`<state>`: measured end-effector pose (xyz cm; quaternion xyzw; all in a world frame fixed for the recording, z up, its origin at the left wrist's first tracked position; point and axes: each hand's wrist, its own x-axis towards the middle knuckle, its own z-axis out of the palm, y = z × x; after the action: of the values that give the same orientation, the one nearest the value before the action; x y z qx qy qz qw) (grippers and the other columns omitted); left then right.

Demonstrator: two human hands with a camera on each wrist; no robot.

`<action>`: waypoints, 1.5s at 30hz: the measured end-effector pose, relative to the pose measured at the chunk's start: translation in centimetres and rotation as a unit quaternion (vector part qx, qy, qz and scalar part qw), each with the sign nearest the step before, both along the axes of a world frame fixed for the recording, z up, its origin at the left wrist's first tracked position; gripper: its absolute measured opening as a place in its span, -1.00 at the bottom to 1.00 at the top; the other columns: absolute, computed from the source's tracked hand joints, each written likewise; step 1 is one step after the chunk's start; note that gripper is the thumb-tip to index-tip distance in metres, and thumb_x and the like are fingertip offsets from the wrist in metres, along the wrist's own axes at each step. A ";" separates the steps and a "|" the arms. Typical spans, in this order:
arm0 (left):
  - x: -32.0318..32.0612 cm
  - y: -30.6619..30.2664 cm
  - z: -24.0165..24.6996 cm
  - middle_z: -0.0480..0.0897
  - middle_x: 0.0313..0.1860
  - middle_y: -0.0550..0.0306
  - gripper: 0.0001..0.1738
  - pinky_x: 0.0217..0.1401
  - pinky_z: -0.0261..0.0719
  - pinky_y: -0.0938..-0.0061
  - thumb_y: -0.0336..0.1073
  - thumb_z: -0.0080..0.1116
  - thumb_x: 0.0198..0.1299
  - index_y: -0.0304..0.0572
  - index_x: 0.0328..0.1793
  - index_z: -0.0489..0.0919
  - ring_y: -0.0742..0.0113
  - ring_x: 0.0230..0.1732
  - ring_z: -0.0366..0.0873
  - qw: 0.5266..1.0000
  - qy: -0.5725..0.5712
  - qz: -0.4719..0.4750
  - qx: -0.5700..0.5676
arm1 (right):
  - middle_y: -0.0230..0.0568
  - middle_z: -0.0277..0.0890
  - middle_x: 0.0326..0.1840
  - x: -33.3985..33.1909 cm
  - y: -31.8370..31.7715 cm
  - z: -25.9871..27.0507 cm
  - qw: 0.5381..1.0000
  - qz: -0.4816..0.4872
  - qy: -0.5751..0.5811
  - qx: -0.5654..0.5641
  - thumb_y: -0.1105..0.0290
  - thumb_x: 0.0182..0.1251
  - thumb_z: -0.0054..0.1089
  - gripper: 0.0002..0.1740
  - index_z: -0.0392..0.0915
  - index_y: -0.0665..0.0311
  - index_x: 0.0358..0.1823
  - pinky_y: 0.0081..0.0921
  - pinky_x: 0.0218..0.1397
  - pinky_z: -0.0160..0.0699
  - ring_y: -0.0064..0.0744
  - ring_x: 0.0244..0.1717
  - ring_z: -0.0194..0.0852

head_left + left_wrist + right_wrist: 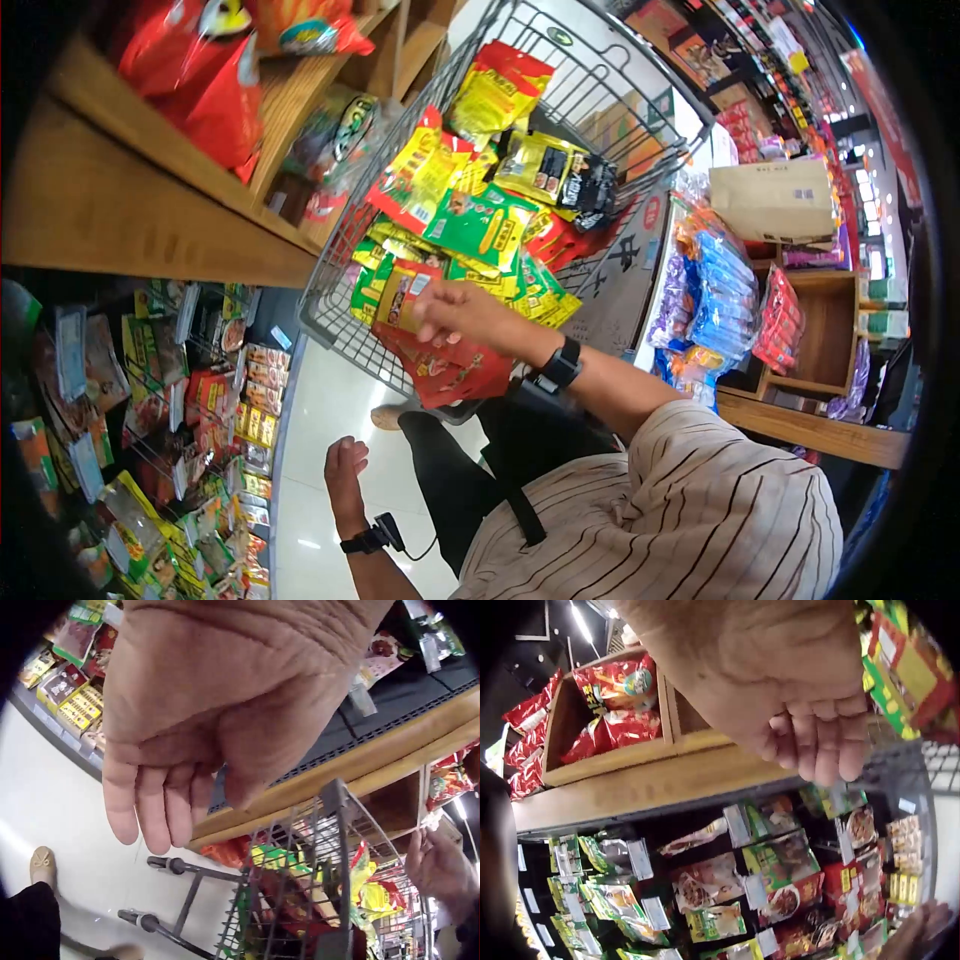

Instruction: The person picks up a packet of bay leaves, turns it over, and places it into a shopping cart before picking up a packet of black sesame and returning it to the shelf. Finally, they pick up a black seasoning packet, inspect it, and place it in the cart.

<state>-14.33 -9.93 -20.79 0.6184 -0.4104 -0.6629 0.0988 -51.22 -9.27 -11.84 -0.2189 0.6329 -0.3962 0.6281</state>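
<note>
A wire shopping cart (345,345) holds several snack packets, among them a green and yellow packet (485,225), a red and yellow packet (500,85) and a black and gold packet (545,165). My right hand (455,312) is over the near end of the cart and overlaps a packet with a tan panel (402,292) in the head view. Its fingers bend loosely, with nothing between them in the right wrist view. A large red packet (445,370) lies just below that hand. My left hand (225,712) hangs beside the cart, fingers relaxed and holding nothing.
Wooden shelving (150,170) with red snack bags (190,80) stands along the cart's left side. Hanging packets (780,855) fill a rack below it. To the right, blue-wrapped packs (718,290) and a brown carton (775,200) sit by a wooden bin (820,330).
</note>
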 end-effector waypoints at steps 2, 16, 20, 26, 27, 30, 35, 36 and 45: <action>-1.8 -0.8 2.1 0.67 -0.19 0.12 -0.61 0.10 0.58 0.37 -0.03 0.05 0.45 -0.23 0.06 0.57 0.31 -0.07 0.65 1.000 0.018 0.001 -0.017 | -0.35 0.62 -0.22 -3.7 1.8 -0.3 0.997 -0.019 0.065 -0.028 0.29 0.50 0.04 -0.74 0.49 0.25 0.08 -0.51 -0.10 0.62 -0.57 -0.17 0.60; -10.4 0.8 9.3 0.66 -0.23 0.12 -0.63 0.00 0.64 0.42 -0.06 0.05 0.46 -0.25 0.05 0.56 0.35 -0.16 0.65 0.997 0.019 -0.035 -0.061 | 0.02 0.56 -0.07 -32.6 10.6 -6.1 0.907 -0.334 0.231 0.111 0.32 0.34 0.11 -0.53 0.41 0.53 0.15 -0.27 -0.36 0.73 -0.10 -0.20 0.67; -10.7 1.2 10.4 0.65 -0.21 0.13 -0.61 0.01 0.63 0.42 -0.04 0.06 0.46 -0.25 0.07 0.55 0.34 -0.15 0.65 0.998 0.019 -0.029 -0.061 | 0.09 0.48 0.04 -33.6 11.1 -6.1 0.914 -0.373 0.116 0.111 0.34 0.35 0.13 -0.47 0.30 0.58 0.22 -0.20 -0.37 0.75 0.00 -0.16 0.67; -10.9 1.8 11.7 0.65 -0.21 0.12 -0.59 0.01 0.63 0.42 -0.03 0.06 0.46 -0.28 0.09 0.54 0.33 -0.15 0.65 0.996 0.023 -0.012 -0.085 | -0.13 0.50 -0.28 -35.1 10.4 -8.0 0.907 -0.384 0.086 0.152 0.35 0.36 0.21 -0.66 0.41 0.44 0.01 -0.23 -0.43 0.71 -0.21 -0.40 0.65; -11.0 2.0 12.0 0.65 -0.21 0.11 -0.59 0.00 0.63 0.42 -0.04 0.06 0.46 -0.28 0.09 0.54 0.33 -0.15 0.65 0.996 0.021 -0.009 -0.088 | -0.15 0.50 -0.32 -35.4 10.4 -8.3 0.911 -0.373 0.072 0.157 0.33 0.37 0.22 -0.68 0.42 0.43 -0.03 -0.24 -0.44 0.69 -0.23 -0.43 0.64; -11.4 2.5 12.8 0.65 -0.19 0.07 -0.58 0.02 0.62 0.40 -0.05 0.02 0.46 -0.31 0.10 0.54 0.31 -0.12 0.65 0.996 0.014 -0.012 -0.092 | -0.20 0.52 -0.43 -35.6 9.7 -8.9 0.923 -0.336 0.079 0.170 0.27 0.39 0.26 -0.71 0.47 0.36 -0.13 -0.26 -0.47 0.64 -0.30 -0.55 0.58; -11.7 3.2 12.6 0.65 -0.15 0.01 -0.58 0.06 0.59 0.38 -0.07 -0.01 0.47 -0.33 0.11 0.55 0.26 -0.08 0.64 0.996 0.008 -0.036 -0.086 | -0.22 0.52 -0.50 -36.2 9.3 -11.0 0.925 -0.267 0.169 0.210 0.25 0.41 0.21 -0.76 0.51 0.30 -0.28 -0.23 -0.48 0.63 -0.27 -0.59 0.56; -11.7 3.3 12.9 0.66 -0.14 0.01 -0.58 0.05 0.59 0.38 -0.07 -0.01 0.47 -0.33 0.11 0.55 0.26 -0.08 0.64 0.996 0.005 -0.034 -0.087 | -0.22 0.52 -0.51 -35.9 8.8 -11.8 0.926 -0.248 0.186 0.216 0.26 0.40 0.20 -0.76 0.51 0.29 -0.31 -0.23 -0.48 0.63 -0.26 -0.59 0.56; -14.2 1.4 11.6 0.68 -0.10 0.04 -0.64 0.04 0.57 0.45 -0.18 0.04 0.46 -0.35 0.14 0.55 0.34 -0.06 0.63 0.983 0.056 -0.093 -0.146 | -0.37 0.48 -0.50 -27.2 6.1 3.0 0.952 -0.264 0.124 -0.098 0.28 0.38 0.11 -0.83 0.45 0.22 -0.29 -0.40 -0.19 0.68 -0.45 -0.46 0.55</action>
<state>-28.49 -8.51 -9.23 0.5180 -0.5525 -0.6359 0.1485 -78.38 -3.20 -8.82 -0.1524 0.6989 -0.5776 0.3932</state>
